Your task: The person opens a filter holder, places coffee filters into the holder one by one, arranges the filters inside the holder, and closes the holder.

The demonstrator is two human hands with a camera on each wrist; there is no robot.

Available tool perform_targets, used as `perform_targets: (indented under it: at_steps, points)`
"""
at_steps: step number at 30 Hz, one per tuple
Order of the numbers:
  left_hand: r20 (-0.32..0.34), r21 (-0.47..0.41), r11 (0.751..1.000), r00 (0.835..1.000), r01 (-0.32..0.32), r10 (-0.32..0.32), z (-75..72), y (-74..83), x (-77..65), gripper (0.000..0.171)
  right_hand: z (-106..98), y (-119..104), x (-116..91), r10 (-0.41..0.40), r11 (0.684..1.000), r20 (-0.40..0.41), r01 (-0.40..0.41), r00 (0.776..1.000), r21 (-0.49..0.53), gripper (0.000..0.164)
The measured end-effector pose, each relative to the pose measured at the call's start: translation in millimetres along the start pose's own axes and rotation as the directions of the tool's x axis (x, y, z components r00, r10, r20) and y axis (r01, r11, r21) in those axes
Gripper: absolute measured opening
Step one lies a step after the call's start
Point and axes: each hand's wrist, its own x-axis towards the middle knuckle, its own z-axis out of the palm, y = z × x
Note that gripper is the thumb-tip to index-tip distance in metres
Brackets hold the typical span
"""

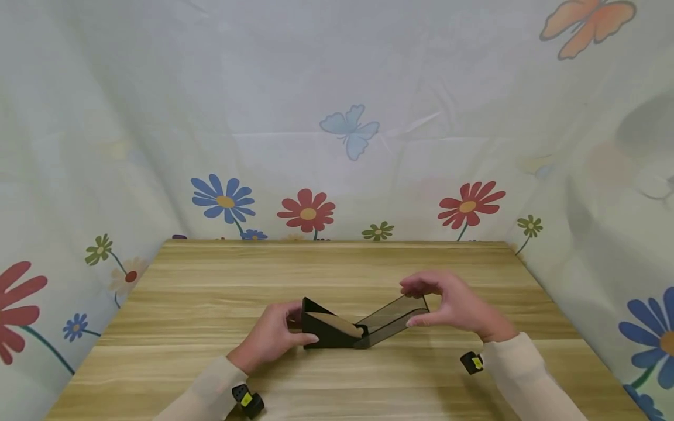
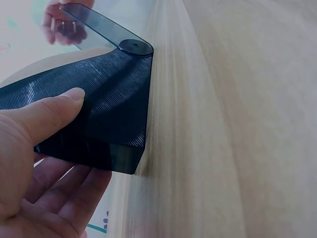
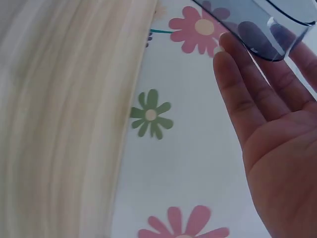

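Note:
A black box [image 1: 327, 336] with ribbed sides sits on the table, its smoky see-through lid [image 1: 392, 320] swung out to the right on a hinge. Inside the box, tan paper-like sheets [image 1: 333, 321] with a curved edge show. My left hand [image 1: 268, 334] grips the box's left end, thumb on the near side and the other fingers round the end, as the left wrist view shows. At the lid's raised free end, my right hand [image 1: 455, 304] holds it between thumb and fingers. In the right wrist view only a corner of the lid [image 3: 262, 34] shows, against the fingers.
The wood-grain table [image 1: 237, 275] lies under the box. A white curtain [image 1: 263, 88] printed with flowers and butterflies stands along the table's back and both sides. A black wrist device [image 1: 247, 401] is on the left sleeve, another [image 1: 471, 362] by the right.

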Motion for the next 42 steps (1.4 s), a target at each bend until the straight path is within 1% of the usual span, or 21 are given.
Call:
perform_targets:
  at_steps: [4, 8, 11, 18, 23, 27, 36, 42]
  points:
    - [-0.003, -0.007, 1.0, 1.0, -0.005, 0.005, -0.3, 1.2, -0.7, 0.035, 3.9, 8.5, -5.7, 0.049, 0.996, 0.011, -0.049, 0.999, 0.069, 0.059]
    - [-0.001, -0.013, 1.0, 1.0, -0.008, 0.008, -0.5, 1.7, -0.6, 0.035, 7.0, 10.9, -8.5, 0.085, 0.99, 0.004, -0.085, 0.996, 0.111, 0.049]
    - [-0.002, -0.014, 1.0, 1.0, -0.009, 0.009, -0.9, 2.2, -0.3, 0.035, 8.3, 10.1, -9.2, 0.096, 0.986, -0.004, -0.095, 0.995, 0.134, 0.043]
    - [-0.005, 0.006, 1.0, 1.0, -0.008, 0.008, -2.6, 3.5, 0.3, 0.035, 10.2, 5.1, -7.6, 0.102, 0.987, -0.022, -0.099, 0.995, 0.123, 0.04]
    - [0.001, 0.006, 1.0, 1.0, -0.003, 0.003, -2.8, 3.3, 0.6, 0.035, 13.5, -3.7, -1.3, 0.098, 0.989, -0.045, -0.092, 0.994, 0.114, 0.04]
    - [0.002, 0.008, 1.0, 1.0, -0.001, 0.001, -2.4, 2.4, 0.8, 0.035, 19.0, -12.5, 5.7, 0.09, 0.988, -0.066, -0.08, 0.994, 0.13, 0.041]
    - [-0.001, 0.008, 1.0, 1.0, 0.004, -0.004, -1.7, 2.4, 1.3, 0.035, 35.8, -28.4, 21.0, 0.091, 0.98, -0.119, -0.068, 0.989, 0.185, 0.041]
    - [-0.003, 0.009, 1.0, 1.0, 0.008, -0.008, -1.8, 3.1, 1.2, 0.035, 50.9, -36.7, 30.7, 0.085, 0.975, -0.142, -0.053, 0.986, 0.214, 0.04]
